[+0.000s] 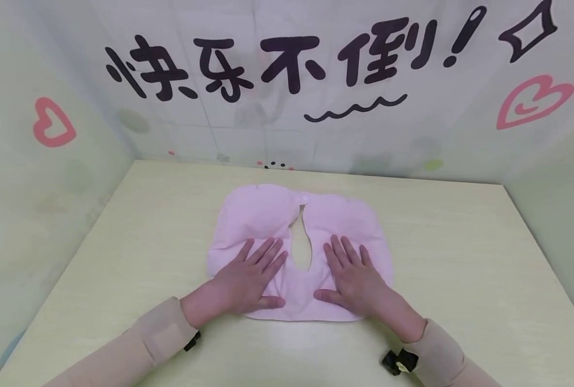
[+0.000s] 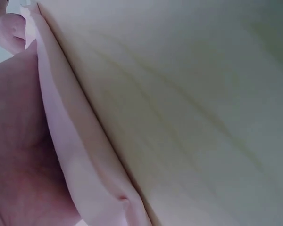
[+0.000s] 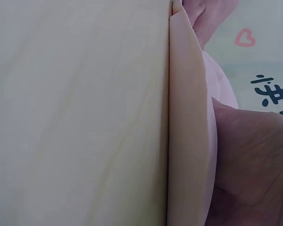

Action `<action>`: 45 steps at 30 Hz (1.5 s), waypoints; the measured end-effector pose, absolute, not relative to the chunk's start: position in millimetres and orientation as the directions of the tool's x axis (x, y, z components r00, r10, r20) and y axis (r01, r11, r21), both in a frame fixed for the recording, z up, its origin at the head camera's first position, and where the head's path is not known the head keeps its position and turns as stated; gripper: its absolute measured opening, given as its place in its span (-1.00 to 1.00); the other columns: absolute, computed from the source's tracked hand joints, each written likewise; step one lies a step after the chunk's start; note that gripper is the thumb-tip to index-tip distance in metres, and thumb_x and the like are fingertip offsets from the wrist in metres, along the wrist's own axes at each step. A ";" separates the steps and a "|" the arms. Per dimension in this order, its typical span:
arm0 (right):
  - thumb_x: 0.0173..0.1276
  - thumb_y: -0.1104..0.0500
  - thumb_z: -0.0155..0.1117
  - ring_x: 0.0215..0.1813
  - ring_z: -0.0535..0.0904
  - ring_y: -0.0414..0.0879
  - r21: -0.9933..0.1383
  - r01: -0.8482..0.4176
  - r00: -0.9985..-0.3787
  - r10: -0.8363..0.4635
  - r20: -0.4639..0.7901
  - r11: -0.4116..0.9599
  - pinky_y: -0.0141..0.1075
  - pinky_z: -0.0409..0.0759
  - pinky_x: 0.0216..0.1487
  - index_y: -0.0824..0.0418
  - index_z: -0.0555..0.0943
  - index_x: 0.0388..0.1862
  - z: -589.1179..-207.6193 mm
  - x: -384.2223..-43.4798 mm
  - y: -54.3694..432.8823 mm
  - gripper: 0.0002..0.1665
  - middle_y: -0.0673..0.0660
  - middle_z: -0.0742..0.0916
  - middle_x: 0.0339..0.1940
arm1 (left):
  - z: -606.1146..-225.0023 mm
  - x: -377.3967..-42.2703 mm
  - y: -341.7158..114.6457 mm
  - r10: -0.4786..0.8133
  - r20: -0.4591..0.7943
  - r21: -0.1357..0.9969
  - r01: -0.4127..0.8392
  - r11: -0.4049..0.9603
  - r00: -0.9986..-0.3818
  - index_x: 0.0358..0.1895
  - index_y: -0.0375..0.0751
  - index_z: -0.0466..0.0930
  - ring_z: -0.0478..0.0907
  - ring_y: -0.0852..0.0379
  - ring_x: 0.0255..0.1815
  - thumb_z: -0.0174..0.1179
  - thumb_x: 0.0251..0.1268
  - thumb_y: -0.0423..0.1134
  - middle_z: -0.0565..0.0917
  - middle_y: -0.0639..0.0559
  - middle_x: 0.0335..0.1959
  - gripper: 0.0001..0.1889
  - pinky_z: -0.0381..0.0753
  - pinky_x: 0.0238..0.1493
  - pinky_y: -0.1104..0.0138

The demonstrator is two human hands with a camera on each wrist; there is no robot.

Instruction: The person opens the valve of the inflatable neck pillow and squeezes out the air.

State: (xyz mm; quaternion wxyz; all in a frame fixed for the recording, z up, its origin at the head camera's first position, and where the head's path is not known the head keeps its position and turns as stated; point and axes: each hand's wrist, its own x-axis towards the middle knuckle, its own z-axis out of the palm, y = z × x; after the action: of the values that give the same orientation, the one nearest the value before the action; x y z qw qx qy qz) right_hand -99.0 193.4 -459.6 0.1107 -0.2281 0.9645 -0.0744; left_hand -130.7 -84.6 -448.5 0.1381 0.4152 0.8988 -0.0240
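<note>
A pink padded cushion [image 1: 296, 301] with rounded corners lies flat on the table, a teardrop-shaped opening down its middle through which the tabletop shows. On its left half rests my left hand [image 1: 250, 279], palm down with fingers straight and spread. My right hand [image 1: 354, 279] lies likewise on the right half, thumb pointing inward. In the left wrist view the cushion's near edge [image 2: 80, 146] runs beside the palm. The right wrist view shows the same edge [image 3: 188, 117] against the table, with the heel of the right hand above it.
The pale wood-grain table [image 1: 137, 242] extends around the cushion on all sides. Behind it stands a printed backdrop [image 1: 287, 134] with black characters and hearts, and similar sheets hang at left and right. Dark wrist devices [image 1: 399, 361] sit under the sleeves.
</note>
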 end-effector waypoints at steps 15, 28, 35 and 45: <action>0.69 -0.06 -0.04 0.61 -0.06 0.45 -0.590 -0.174 -0.969 -0.244 -0.041 0.789 0.35 -0.09 0.51 0.46 -0.04 0.64 -425.4 -127.3 262.5 -0.14 0.50 0.10 0.62 | -400.2 -184.5 -126.3 0.536 0.153 0.393 0.549 0.737 -0.830 0.06 -0.33 0.72 0.72 -0.09 -0.12 0.15 0.54 -0.14 0.77 -0.17 -0.08 -0.67 0.69 -0.04 0.01; 0.66 0.00 0.01 0.55 0.20 0.39 -0.891 0.225 -0.973 0.038 -0.229 0.394 0.14 0.40 0.40 0.41 -0.23 0.66 -426.8 -142.5 287.4 -0.06 0.49 0.14 0.61 | -424.1 -223.2 -176.0 0.157 -0.168 0.766 -0.028 0.642 -0.973 0.32 -0.49 0.44 0.74 -0.20 -0.04 -0.06 0.54 -0.26 0.69 -0.41 0.04 -0.55 0.74 -0.14 0.15; 0.66 0.02 -0.04 0.50 0.28 0.31 -0.927 0.369 -0.929 0.037 -0.367 0.069 -0.18 0.67 0.10 0.29 -0.33 0.68 -429.0 -150.3 290.1 -0.06 0.46 0.10 0.62 | -423.3 -227.1 -175.5 0.242 -0.284 0.806 -0.095 0.584 -0.928 0.53 -0.43 0.18 0.65 -0.28 0.14 0.01 0.58 -0.24 0.52 -0.49 0.28 -0.42 0.68 0.09 0.04; 0.64 -0.01 0.05 -0.17 0.65 -0.26 -0.885 0.426 -0.904 0.051 -0.424 0.189 -0.34 0.67 -0.22 0.43 -0.13 0.65 -430.8 -151.0 293.1 -0.07 0.43 0.60 0.26 | -428.8 -229.6 -172.2 0.203 -0.348 0.833 -0.202 0.516 -0.915 0.58 -0.43 0.04 0.57 -0.29 0.23 0.07 0.52 -0.28 0.41 -0.48 0.39 -0.31 0.66 0.11 0.08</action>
State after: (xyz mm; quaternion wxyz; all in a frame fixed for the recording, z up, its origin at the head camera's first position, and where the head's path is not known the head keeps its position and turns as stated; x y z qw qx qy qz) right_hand -151.0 293.1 -430.8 0.1518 0.1575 0.7559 -0.6171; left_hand -229.6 -172.2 -428.8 0.2056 0.0000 0.8459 0.4922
